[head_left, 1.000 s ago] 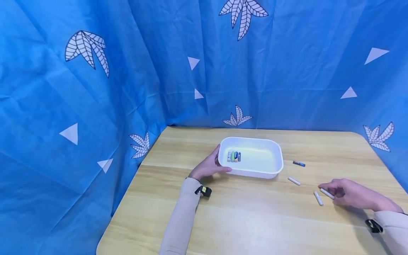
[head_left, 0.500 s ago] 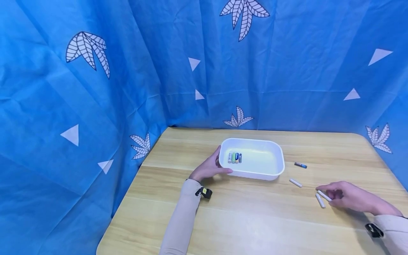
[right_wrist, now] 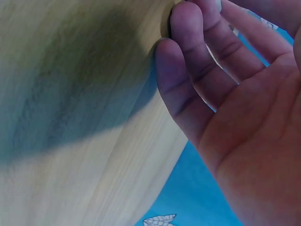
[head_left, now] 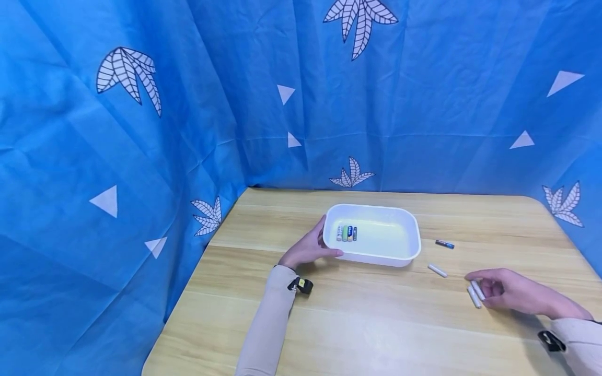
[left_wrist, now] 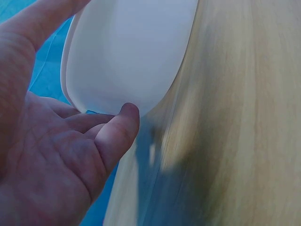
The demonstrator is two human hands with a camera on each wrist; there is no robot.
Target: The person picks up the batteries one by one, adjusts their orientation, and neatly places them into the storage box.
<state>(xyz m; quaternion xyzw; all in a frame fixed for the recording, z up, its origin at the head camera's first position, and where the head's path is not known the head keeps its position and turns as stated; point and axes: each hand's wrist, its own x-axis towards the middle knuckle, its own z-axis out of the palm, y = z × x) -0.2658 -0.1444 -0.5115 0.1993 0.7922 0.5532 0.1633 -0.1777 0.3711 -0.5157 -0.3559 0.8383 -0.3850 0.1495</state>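
My left hand (head_left: 310,246) grips the left end of a white plastic tray (head_left: 395,257), thumb along its near side. In the left wrist view the thumb (left_wrist: 120,134) lies against the tray's outer wall. Inside the tray, several batteries (head_left: 347,233) line up side by side at the left. At the right of the table, my right hand (head_left: 510,290) pinches a short white chalk-like stick (head_left: 478,290) between thumb and fingers. A second white stick (head_left: 473,297) lies right alongside it, nearly parallel. The right wrist view hides the held stick behind curled fingers (right_wrist: 186,28).
Between tray and right hand, another white stick (head_left: 437,270) lies on the wooden table (head_left: 357,324). Behind it is a loose dark-and-blue battery (head_left: 444,244). A blue patterned curtain (head_left: 329,104) hangs along the table's back and left side.
My right hand has moved slightly left, and the white stick in its fingers has turned to lie close beside the neighbouring one. The left hand still holds the tray.
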